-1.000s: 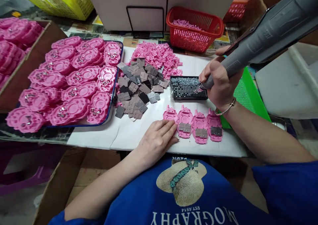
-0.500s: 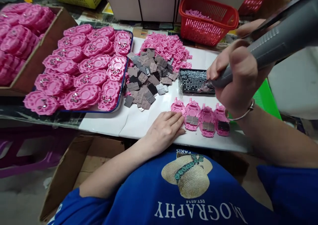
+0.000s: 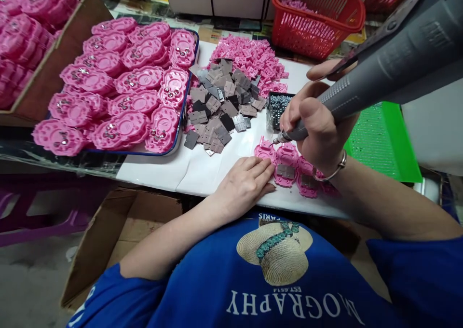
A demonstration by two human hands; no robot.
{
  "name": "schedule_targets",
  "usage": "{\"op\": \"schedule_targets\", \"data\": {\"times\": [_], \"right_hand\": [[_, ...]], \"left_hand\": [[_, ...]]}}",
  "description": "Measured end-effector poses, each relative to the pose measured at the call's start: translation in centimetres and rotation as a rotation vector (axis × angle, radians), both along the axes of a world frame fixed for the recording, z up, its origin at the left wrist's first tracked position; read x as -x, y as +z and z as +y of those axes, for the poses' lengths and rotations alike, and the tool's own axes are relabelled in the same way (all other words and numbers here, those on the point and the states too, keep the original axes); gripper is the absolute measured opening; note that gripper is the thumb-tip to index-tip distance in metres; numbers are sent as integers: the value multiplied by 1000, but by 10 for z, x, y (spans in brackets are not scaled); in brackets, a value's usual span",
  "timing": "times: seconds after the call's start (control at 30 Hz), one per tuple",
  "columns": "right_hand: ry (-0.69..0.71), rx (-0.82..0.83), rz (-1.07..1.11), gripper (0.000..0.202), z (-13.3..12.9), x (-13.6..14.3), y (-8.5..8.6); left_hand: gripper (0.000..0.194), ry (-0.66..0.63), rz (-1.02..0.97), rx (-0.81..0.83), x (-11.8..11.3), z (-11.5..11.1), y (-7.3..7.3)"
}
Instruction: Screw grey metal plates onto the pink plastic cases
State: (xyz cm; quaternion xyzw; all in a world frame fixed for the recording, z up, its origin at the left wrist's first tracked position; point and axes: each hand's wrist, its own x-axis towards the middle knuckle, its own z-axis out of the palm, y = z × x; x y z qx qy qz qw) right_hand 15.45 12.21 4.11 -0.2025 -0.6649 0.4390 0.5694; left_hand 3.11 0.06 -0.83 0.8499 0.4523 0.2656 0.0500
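Note:
My right hand [image 3: 318,130] is wrapped around a grey electric screwdriver [image 3: 376,72]. Its bit points down at the top of the leftmost pink plastic casing [image 3: 265,149]. Across the lower part of that casing lies my left hand [image 3: 249,178], fingers stretched flat and covering it. Beside it, in a row, are more pink casings; one with a grey metal plate [image 3: 285,171] shows plainly, and those farther right are partly under my right hand. Behind the hand is a black tray of screws [image 3: 278,111], partly hidden.
Loose metal plates [image 3: 217,111] and small pink parts [image 3: 249,60] are heaped on the white sheet. To the left are a blue-rimmed tray [image 3: 177,144] of pink casings and a box [image 3: 54,53]. A red basket [image 3: 314,24] stands behind, a green tray [image 3: 390,144] right.
My right hand has brought the screwdriver from the screw tray down and left to the leftmost casing. More of the green tray shows. My left hand stays on the casing; the view has shifted slightly.

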Motion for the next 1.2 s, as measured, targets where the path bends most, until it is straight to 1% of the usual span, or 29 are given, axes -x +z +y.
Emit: {"op": "schedule_targets", "data": {"times": [0.2,0.37,0.47,0.6,0.77,0.87,1.0,1.1,1.2], "right_hand": [[-9,3,-34,45,-2,-1,3],[41,45,37,39,-3,-1,7],[50,58,62,43,-6,0,9],[18,113,6,44,-10,1,12],[6,99,-37,48,-9,-2,16],[-11,90,-77,51,-7,-3,15],[-16,69,-77,54,-7,-3,10],[-51,68,-128,57,-8,-3,6],[-58,61,-128,54,-8,-2,5]], "left_hand": [[36,-1,-6,-25,1,0,0],[36,1,-16,-25,0,0,0],[36,-2,-18,-13,0,0,1],[36,-3,-24,7,1,0,1],[37,1,-18,10,1,-1,1],[36,9,-14,4,0,-1,1],[37,5,-22,-10,0,-1,1],[37,5,-26,-6,0,0,1],[37,3,-26,4,0,-1,1]]}}
